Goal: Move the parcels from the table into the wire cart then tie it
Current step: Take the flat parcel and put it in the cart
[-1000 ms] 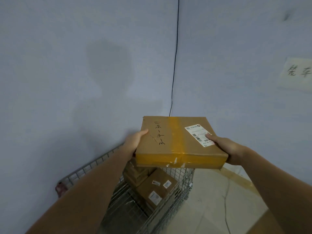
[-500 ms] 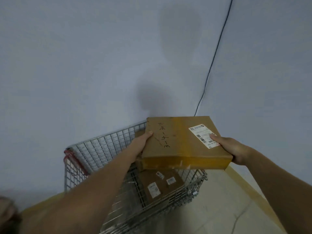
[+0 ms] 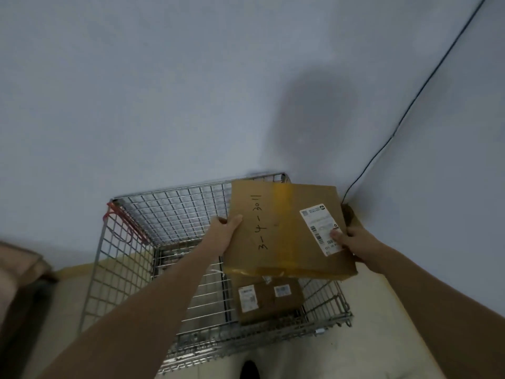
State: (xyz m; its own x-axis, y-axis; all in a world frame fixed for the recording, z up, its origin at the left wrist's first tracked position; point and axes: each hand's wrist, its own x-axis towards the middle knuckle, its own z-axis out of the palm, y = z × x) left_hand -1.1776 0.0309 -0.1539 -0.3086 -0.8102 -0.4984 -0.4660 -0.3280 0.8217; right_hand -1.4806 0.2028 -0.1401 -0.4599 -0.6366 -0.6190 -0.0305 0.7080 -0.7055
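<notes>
Gripping the flat parcel [image 3: 287,231] by opposite edges, left hand [image 3: 225,231] and right hand [image 3: 352,240] risked snagging its corner on the wire cart [image 3: 175,212] rim.

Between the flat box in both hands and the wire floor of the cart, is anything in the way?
Yes. In the head view, a smaller labelled parcel lies in the cart under the held box; the cart floor left of it looks bare.

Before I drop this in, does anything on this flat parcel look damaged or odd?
The flat parcel looks worn: its near edge is crumpled and its yellow tape wrinkled there. Nothing has spilled, and the wire cart stands square.
</notes>
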